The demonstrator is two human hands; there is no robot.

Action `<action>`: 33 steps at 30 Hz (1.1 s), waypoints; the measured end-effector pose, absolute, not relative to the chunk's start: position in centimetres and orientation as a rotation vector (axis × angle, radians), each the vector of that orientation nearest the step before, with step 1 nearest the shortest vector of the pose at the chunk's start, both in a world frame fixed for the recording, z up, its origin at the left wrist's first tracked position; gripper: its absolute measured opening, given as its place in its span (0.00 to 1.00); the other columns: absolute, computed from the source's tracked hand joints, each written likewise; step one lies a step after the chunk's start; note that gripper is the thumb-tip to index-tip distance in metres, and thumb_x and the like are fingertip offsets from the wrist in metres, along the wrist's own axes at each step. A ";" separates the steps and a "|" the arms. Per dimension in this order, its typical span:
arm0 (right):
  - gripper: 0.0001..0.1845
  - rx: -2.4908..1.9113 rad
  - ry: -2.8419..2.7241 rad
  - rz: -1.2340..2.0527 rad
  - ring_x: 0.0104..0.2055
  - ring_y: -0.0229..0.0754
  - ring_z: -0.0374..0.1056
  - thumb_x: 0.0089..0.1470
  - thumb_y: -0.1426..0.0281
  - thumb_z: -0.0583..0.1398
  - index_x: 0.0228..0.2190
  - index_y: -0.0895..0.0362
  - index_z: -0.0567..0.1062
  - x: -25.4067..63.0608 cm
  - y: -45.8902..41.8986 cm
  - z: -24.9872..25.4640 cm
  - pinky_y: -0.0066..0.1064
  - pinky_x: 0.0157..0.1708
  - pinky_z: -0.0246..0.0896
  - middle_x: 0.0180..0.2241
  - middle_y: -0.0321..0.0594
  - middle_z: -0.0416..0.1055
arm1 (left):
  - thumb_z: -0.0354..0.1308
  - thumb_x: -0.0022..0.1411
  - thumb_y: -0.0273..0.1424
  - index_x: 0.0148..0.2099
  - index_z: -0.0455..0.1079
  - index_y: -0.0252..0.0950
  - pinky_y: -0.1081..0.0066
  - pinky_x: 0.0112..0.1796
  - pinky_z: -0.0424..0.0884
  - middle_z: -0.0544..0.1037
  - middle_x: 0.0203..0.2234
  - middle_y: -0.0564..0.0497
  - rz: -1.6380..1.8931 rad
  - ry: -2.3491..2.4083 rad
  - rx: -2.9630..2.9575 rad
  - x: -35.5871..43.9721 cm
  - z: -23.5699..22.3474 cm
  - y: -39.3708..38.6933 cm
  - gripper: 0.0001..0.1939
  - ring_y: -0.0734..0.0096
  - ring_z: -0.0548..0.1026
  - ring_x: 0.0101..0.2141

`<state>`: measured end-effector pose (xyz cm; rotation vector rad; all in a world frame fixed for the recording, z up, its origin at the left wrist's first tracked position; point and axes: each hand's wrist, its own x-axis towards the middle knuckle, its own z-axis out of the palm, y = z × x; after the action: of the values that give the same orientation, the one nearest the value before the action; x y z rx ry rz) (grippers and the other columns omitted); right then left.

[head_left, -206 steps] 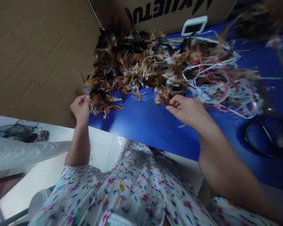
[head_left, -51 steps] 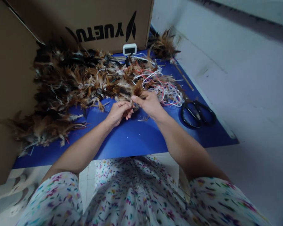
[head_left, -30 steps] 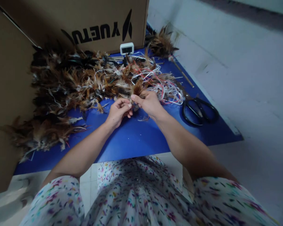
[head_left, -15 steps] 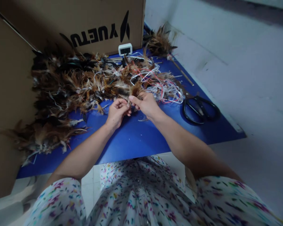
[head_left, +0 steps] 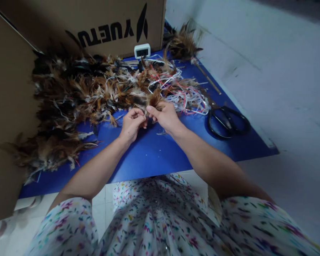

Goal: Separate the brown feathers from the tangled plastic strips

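Observation:
My right hand [head_left: 166, 115] pinches a small bunch of brown feathers [head_left: 156, 97], its thumb on top and the feather tips fanning up and away. Close beside it, my left hand [head_left: 133, 122] has thumb and fingers pressed together at the base of the bunch. Whatever lies between those left fingertips is too small to make out. Just beyond both hands spreads a large pile of brown and black feathers [head_left: 88, 87]. Tangled white and red plastic strips [head_left: 189, 101] lie right behind my right hand.
Black-handled scissors [head_left: 228, 122] rest at the right on the blue table [head_left: 154, 160]. A feather duster [head_left: 184, 44] with a wooden stick lies at the back right. Behind the pile stand a small white digital display [head_left: 142, 52] and a cardboard box [head_left: 109, 17]. A wall borders the right side.
The view has shifted slightly. Both hands stay together at the feather bunch, with only small finger movement.

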<state>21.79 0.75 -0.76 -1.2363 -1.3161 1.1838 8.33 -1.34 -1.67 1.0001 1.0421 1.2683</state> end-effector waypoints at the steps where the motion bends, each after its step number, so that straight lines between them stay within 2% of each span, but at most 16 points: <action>1: 0.18 -1.231 -1.318 1.174 0.17 0.30 0.57 0.57 0.69 0.64 0.18 0.57 0.69 21.8 0.8 -0.9 0.26 0.21 0.53 0.16 0.32 0.65 | 0.62 0.41 0.27 0.29 0.64 0.37 0.79 0.18 0.65 0.71 0.16 0.60 1.270 1.037 0.999 8.3 -1.7 -1.3 0.11 0.79 0.68 0.16; 7: 0.18 -1.230 -1.295 1.182 0.16 0.30 0.57 0.57 0.68 0.65 0.18 0.57 0.69 21.7 0.7 -0.9 0.26 0.20 0.54 0.15 0.32 0.64 | 0.64 0.43 0.27 0.30 0.65 0.37 0.79 0.18 0.65 0.70 0.16 0.60 1.293 1.010 1.000 8.1 -2.1 -1.3 0.11 0.79 0.69 0.16; 11: 0.18 -1.211 -1.193 1.285 0.16 0.28 0.58 0.58 0.69 0.64 0.19 0.57 0.69 21.7 0.5 -0.2 0.24 0.19 0.54 0.18 0.33 0.68 | 0.71 0.44 0.29 0.33 0.67 0.36 0.78 0.23 0.70 0.72 0.19 0.59 1.326 0.971 1.029 7.9 -2.5 -1.2 0.16 0.79 0.72 0.20; 17: 0.16 -1.148 -1.065 1.416 0.15 0.28 0.58 0.60 0.71 0.63 0.21 0.58 0.68 22.1 0.6 0.4 0.22 0.15 0.53 0.17 0.32 0.68 | 0.79 0.38 0.36 0.34 0.74 0.34 0.76 0.28 0.74 0.78 0.23 0.56 1.290 0.846 1.010 7.4 -2.4 -1.0 0.23 0.78 0.77 0.24; 21: 0.18 -1.110 -1.078 1.476 0.15 0.27 0.59 0.59 0.68 0.65 0.21 0.58 0.69 22.3 0.6 0.5 0.21 0.15 0.55 0.17 0.31 0.67 | 0.80 0.38 0.37 0.35 0.76 0.34 0.76 0.27 0.75 0.78 0.22 0.55 1.299 0.788 1.086 7.2 -2.4 -0.7 0.23 0.78 0.77 0.23; 28: 0.18 -1.087 -1.031 1.576 0.15 0.28 0.59 0.58 0.67 0.66 0.21 0.58 0.68 22.3 0.4 0.7 0.23 0.15 0.55 0.16 0.31 0.66 | 0.80 0.38 0.39 0.32 0.75 0.33 0.78 0.23 0.72 0.77 0.21 0.56 1.305 0.807 1.181 6.7 -2.4 -0.4 0.23 0.81 0.74 0.18; 33: 0.19 -1.088 -1.104 1.475 0.16 0.28 0.59 0.57 0.65 0.67 0.21 0.58 0.69 22.4 0.5 0.5 0.23 0.16 0.55 0.17 0.32 0.67 | 0.79 0.40 0.40 0.32 0.74 0.34 0.77 0.23 0.72 0.76 0.20 0.56 1.275 0.841 1.147 6.9 -2.4 -0.5 0.22 0.80 0.74 0.19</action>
<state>22.44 0.49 0.48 -1.0877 -1.1042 1.4748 6.86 -0.52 -2.36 1.1465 0.8408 1.2755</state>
